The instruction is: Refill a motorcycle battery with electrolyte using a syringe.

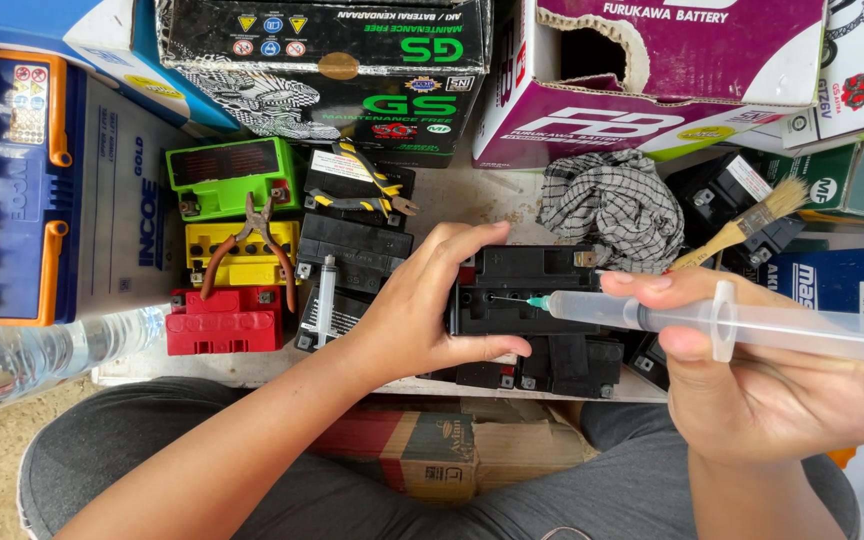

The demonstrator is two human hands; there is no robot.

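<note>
While the head camera looks straight down, the left hand (422, 310) wraps around the left end of a small black battery (522, 290), thumb along its near edge and fingers curled over the top, holding it just above the near edge of the bench (472, 195). That battery looks dense and heavy for its size, with a rigid, smooth plastic case; the flat sides give the surest hold, and the metal terminals at its corners are best left untouched. The right hand (752, 390) is closed around a clear plastic syringe (712, 325), fingers pinching the barrel near its flange, with the green-hubbed needle resting at the battery's top. I judge the syringe light, stiff and brittle, and its thin needle easily bent.

Room is tight. More black batteries lie touching under and beside the held one, red (222, 320), yellow (242, 255) and green (232, 175) batteries stack toward the left, pliers (252, 245) rest on the yellow one, and a second syringe (327, 285) lies just left of the hand. A checked cloth (612, 205) and a paintbrush (742, 225) sit behind, cardboard boxes (652, 80) wall the far edge. Open space is only toward the lap.
</note>
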